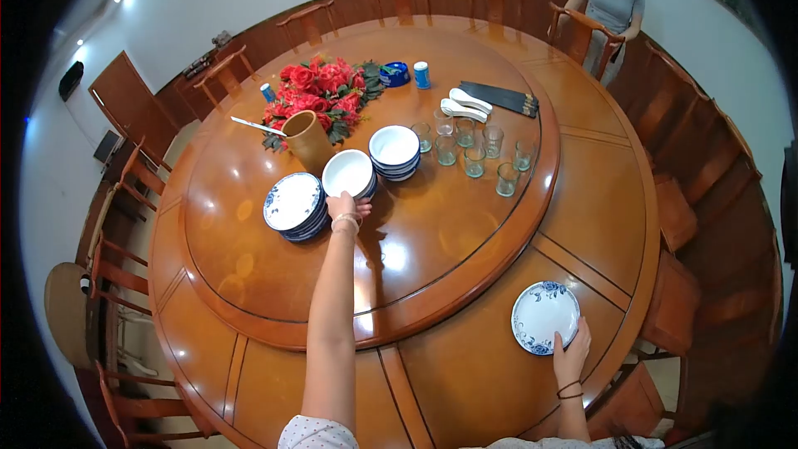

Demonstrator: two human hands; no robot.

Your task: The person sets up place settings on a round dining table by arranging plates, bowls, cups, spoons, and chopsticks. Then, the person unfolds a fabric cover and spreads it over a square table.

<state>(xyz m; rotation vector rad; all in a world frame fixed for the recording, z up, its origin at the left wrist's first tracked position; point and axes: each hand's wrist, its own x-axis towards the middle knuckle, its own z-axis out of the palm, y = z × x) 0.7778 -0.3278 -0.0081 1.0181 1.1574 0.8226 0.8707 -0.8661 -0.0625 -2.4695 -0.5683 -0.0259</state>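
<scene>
My left hand (pixel 347 206) reaches across the turntable to a stack of white bowls (pixel 348 173) with blue outsides. Its thumb is at the near rim and its fingers lie along the side, closed on the top bowl. Left of it stands a stack of blue-flowered plates (pixel 294 202), and to the right a second bowl stack (pixel 395 148). At the table's lower right, my right hand (pixel 572 347) grips the edge of a single flowered plate (pixel 542 316), thumb on the rim. Whether that plate rests fully on the table I cannot tell.
On the turntable (pixel 274 291) are several glasses (pixel 474 160), white spoons (pixel 467 106), black chopsticks (pixel 500 97), a brown holder (pixel 307 141), red flowers (pixel 320 91) and a blue ashtray (pixel 395 75). Wooden chairs (pixel 403 4) ring the table. A person (pixel 611 4) stands at the far right.
</scene>
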